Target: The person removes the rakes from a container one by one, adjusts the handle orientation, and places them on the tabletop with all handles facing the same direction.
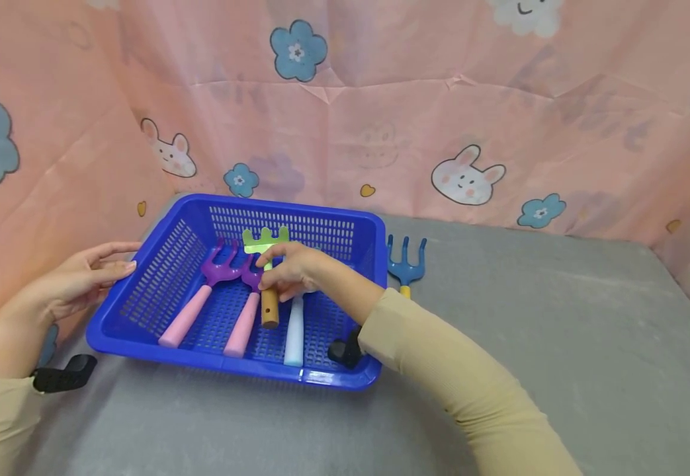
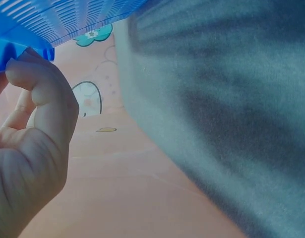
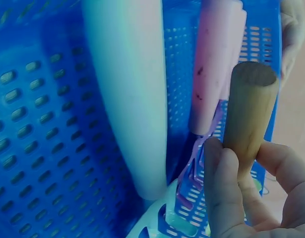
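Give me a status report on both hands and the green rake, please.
Right hand gripping green rake by its wooden handle, over blue basket. Left hand touching basket's left rim. Pale blue handle, pink-handled forks close by.

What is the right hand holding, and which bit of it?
The right hand grips a light-green pronged rake by its round brown wooden handle, whose end sticks out.

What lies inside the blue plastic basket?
Two pink-handled purple forks and a pale-blue-handled tool. The right hand, holding a wooden-handled green rake, hides much of that tool's far end in the head view.
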A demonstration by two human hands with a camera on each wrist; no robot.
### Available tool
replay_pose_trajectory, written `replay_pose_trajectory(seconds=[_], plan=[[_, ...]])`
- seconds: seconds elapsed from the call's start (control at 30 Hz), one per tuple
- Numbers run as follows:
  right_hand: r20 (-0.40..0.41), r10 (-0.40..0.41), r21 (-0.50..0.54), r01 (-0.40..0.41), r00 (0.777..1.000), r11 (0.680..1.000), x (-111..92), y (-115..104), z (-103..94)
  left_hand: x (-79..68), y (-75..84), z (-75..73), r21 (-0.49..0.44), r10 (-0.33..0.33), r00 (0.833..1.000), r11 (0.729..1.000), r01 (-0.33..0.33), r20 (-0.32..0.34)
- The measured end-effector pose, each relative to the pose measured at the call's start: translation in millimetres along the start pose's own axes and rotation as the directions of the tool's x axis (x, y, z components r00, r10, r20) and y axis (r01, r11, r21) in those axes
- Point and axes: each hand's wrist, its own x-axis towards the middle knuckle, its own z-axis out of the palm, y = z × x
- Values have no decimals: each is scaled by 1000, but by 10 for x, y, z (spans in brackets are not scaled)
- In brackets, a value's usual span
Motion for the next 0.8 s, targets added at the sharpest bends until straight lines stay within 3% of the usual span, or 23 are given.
replay_pose_trajectory(seconds=[0.37, 0.8], plan=[[66, -123, 50, 120, 990, 992, -60, -55, -39, -3, 6, 8, -17, -9, 1000, 1000, 9, -5], [101, -179, 92, 169, 979, 981, -97, -97, -67, -2, -1, 4, -44, -8, 1000, 999, 8, -2]])
